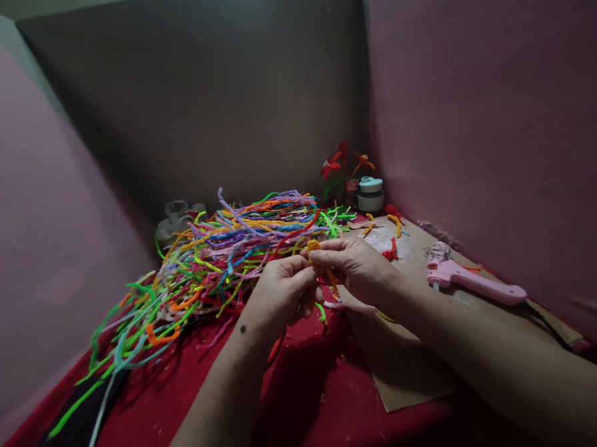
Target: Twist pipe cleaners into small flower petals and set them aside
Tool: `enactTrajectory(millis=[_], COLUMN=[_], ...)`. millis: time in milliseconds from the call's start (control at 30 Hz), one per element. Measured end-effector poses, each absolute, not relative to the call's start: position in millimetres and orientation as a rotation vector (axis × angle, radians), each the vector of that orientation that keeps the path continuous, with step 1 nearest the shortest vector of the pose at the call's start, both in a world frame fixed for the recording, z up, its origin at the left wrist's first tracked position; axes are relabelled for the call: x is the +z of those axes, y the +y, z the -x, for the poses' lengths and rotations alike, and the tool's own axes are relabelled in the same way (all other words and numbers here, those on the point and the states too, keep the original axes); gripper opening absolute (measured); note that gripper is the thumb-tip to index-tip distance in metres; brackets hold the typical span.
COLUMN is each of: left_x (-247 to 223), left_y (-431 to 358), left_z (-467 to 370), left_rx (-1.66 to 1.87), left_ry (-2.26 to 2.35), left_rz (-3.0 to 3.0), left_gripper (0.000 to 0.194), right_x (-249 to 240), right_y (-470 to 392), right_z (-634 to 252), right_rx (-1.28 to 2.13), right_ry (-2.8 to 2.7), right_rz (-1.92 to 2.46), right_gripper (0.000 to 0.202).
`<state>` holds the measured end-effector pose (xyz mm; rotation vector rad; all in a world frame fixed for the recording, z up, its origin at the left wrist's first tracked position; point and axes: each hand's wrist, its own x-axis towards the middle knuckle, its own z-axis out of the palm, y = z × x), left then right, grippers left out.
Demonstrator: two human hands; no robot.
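Pinch on both sides: left hand (pixel 286 284) and right hand (pixel 358 260) have thumb and fingers closed on an orange fuzzy piece (pixel 314 246), mid-frame, just in front of the pipe-cleaner pile (pixel 249 243). Fingers cover part of it, so full shape unclear; a strand hangs below. Left hand's lower fingers are in shadow, hard to read. Both forearms cut off by frame edges. Right forearm hides part of the tan board (pixel 411 371). Pink glue gun (pixel 482 286) lies on the board; dark clump on its upper end can't be made out, and its black cord (pixel 546 324) fades into shadow. Clear container (pixel 173 222) behind the pile is partly blocked.

Surface: dark red cloth (pixel 298 410) with small scraps, board at right. Room: dim, grey back wall (pixel 197 102), pink panels (pixel 492 106) both sides. Red flowers (pixel 331 165) and lidded jar (pixel 370 196) at the back.
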<state>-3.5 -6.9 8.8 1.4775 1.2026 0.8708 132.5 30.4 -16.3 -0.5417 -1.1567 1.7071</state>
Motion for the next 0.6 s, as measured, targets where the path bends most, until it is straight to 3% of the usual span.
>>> enactTrajectory(millis=[267, 400, 600], left_x=[8.1, 8.6, 10.9], left_y=[-4.6, -4.0, -7.0], left_z=[3.8, 6.5, 10.1], left_rx=[0.895, 1.006, 1.051], left_ry=[1.117, 1.052, 1.013], left_rz=[-1.431, -1.478, -1.612], left_gripper=[0.017, 0.033, 0.016], right_x=[-11.7, -11.1, -11.1], right_y=[33.7, 39.8, 43.4], right_z=[-134.1, -136.9, -134.9], right_rx=[1.735, 1.777, 1.808], right_ry=[-0.847, -0.732, -0.600], right_rz=[0.557, 0.564, 0.650], right_gripper=[0.009, 0.002, 0.011])
